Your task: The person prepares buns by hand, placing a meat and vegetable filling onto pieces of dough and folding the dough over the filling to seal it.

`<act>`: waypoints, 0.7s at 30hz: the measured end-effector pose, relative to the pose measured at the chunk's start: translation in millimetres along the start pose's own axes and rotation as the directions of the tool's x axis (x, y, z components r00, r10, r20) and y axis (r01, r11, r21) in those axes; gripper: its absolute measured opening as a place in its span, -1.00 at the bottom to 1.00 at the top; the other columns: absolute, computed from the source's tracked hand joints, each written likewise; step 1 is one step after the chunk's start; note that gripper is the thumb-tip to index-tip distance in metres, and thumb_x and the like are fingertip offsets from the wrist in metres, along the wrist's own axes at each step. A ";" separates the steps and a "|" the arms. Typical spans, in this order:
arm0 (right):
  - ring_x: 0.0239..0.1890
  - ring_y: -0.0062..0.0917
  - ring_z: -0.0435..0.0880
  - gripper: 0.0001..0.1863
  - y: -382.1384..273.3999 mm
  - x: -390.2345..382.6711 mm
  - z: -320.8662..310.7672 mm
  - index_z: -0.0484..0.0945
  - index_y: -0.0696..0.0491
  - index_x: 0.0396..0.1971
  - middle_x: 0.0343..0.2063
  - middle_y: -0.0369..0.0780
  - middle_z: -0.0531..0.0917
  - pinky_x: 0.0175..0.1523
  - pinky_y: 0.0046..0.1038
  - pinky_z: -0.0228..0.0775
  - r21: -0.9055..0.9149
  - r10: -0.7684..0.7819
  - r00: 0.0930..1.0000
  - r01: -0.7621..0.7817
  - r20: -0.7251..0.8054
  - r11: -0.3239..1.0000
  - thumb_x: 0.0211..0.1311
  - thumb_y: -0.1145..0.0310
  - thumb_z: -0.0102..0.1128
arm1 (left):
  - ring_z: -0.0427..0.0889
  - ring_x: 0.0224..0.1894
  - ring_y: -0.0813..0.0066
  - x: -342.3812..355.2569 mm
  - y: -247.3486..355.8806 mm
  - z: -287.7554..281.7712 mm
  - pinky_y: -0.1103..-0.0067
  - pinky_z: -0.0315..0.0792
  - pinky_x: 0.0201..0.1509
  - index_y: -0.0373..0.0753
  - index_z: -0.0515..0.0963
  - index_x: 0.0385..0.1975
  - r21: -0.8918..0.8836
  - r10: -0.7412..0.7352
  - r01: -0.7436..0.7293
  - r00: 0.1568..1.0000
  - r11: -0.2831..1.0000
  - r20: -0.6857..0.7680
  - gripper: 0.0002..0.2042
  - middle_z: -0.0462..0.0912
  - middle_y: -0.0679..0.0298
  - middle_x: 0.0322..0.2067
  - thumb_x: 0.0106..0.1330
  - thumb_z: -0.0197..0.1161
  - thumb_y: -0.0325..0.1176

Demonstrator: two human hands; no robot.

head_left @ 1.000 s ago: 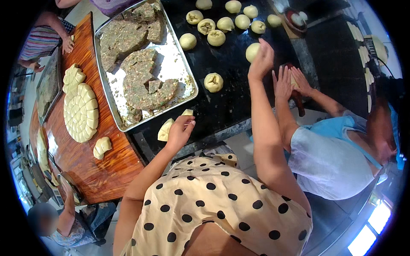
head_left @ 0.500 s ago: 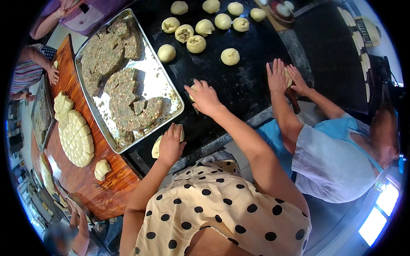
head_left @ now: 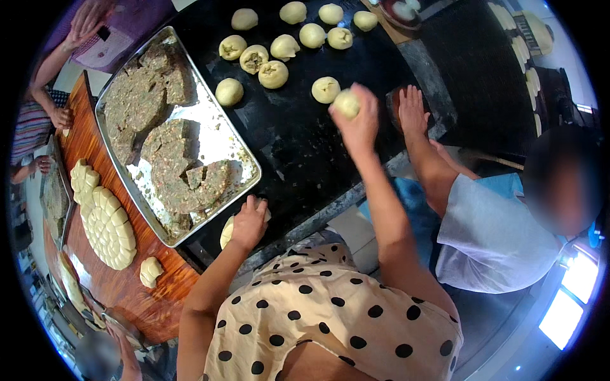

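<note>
My right hand (head_left: 359, 127) is raised over the black work surface, its fingers closed round a pale stuffed dough ball (head_left: 346, 103). The hand is slightly blurred. Just left of it sits another stuffed dough ball (head_left: 325, 90). At the near edge, my left hand (head_left: 250, 222) curls over a piece of dough (head_left: 227, 232), which shows at both sides of the hand. Several more filled balls (head_left: 273, 74) stand at the far side, some with greenish-brown filling showing on top. Left of them is a metal tray (head_left: 219, 105) holding large slabs of speckled filling (head_left: 162, 143).
On the wooden table (head_left: 159, 311) at left lie a round of cut dough portions (head_left: 108, 225) and a loose dough lump (head_left: 150, 272). At right a co-worker's hand (head_left: 413, 111) lies near a brown board. Other people stand along the left side.
My right hand has moved right and away from me, lifting a dough ball off the surface. My left hand stays on its dough. The co-worker's two hands have moved apart.
</note>
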State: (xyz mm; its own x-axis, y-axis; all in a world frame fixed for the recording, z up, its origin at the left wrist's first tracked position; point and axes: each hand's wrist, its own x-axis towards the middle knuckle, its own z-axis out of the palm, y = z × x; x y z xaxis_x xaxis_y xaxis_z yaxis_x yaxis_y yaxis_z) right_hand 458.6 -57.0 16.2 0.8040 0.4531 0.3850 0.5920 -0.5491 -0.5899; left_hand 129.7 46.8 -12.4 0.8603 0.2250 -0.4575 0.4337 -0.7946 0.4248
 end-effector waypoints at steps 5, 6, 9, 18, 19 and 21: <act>0.20 -0.12 0.42 -0.32 70.1 75.6 10.6 0.41 0.06 0.18 0.17 -0.05 0.44 0.26 -0.23 0.28 -0.269 0.031 0.999 -0.034 -0.015 0.963 0.04 0.23 0.46 | 0.59 -0.06 0.03 7.6 43.0 -20.7 0.33 0.56 -0.08 -0.19 0.38 0.13 -0.252 0.070 -0.102 0.989 0.962 -0.131 -0.42 0.39 0.07 0.08 0.03 0.38 -0.40; 0.21 -0.11 0.41 -0.35 89.3 78.8 18.0 0.42 0.06 0.18 0.19 -0.05 0.43 0.27 -0.23 0.28 -0.372 0.018 0.999 -0.006 0.028 0.928 0.08 0.20 0.42 | 0.58 -0.04 0.03 14.0 49.1 -20.1 0.33 0.55 -0.05 -0.19 0.38 0.13 -0.261 0.134 -0.178 0.975 0.949 -0.178 -0.42 0.40 0.07 0.10 0.03 0.38 -0.40; 0.23 -0.11 0.41 -0.42 114.8 66.5 37.4 0.44 0.07 0.17 0.21 -0.03 0.44 0.27 -0.24 0.28 -0.447 -0.056 0.994 0.092 0.092 0.890 0.19 0.15 0.32 | 0.53 0.06 0.02 43.2 49.2 -11.8 0.30 0.44 0.16 -0.23 0.38 0.13 -0.223 0.326 -0.385 0.909 0.896 -0.261 -0.41 0.43 0.05 0.15 0.02 0.37 -0.45; 0.13 -0.25 0.56 -0.70 -6.1 -129.9 8.8 0.56 0.12 -0.01 0.08 -0.09 0.58 0.19 -0.28 0.39 0.234 0.226 0.882 -0.343 0.413 0.910 0.36 0.29 0.15 | 0.57 -0.06 0.08 48.0 13.6 20.5 0.35 0.50 0.01 -0.19 0.40 0.19 -0.462 0.057 -0.164 0.970 0.871 -0.236 -0.38 0.54 0.11 -0.09 0.04 0.40 -0.54; 0.14 -0.25 0.55 -0.68 -15.4 -142.1 13.5 0.56 0.12 0.02 0.10 -0.09 0.57 0.19 -0.28 0.39 0.172 0.246 0.867 -0.347 0.433 0.922 0.38 0.27 0.13 | 0.59 -0.09 0.08 46.4 13.2 24.0 0.36 0.51 -0.04 -0.19 0.40 0.19 -0.537 0.011 -0.110 0.983 0.836 -0.184 -0.38 0.54 0.11 -0.12 0.05 0.39 -0.55; 0.23 -0.20 0.44 -0.60 -22.0 -158.2 31.1 0.51 0.12 0.11 0.19 -0.08 0.49 0.28 -0.24 0.28 0.211 0.304 0.834 -0.436 0.461 0.875 0.44 0.17 0.04 | 0.60 -0.17 0.06 45.4 17.8 29.1 0.37 0.52 -0.11 -0.23 0.46 0.12 -0.477 0.038 -0.179 0.956 0.861 -0.291 -0.46 0.54 0.10 -0.18 0.05 0.34 -0.61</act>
State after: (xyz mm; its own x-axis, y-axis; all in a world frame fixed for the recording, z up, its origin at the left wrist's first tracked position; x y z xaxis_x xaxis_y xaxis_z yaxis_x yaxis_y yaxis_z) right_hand 316.6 -94.8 -53.8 0.8244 0.5347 -0.1856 0.1558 -0.5296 -0.8338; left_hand 168.7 26.5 -48.3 0.9168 0.3489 -0.1941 0.3469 -0.4554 0.8199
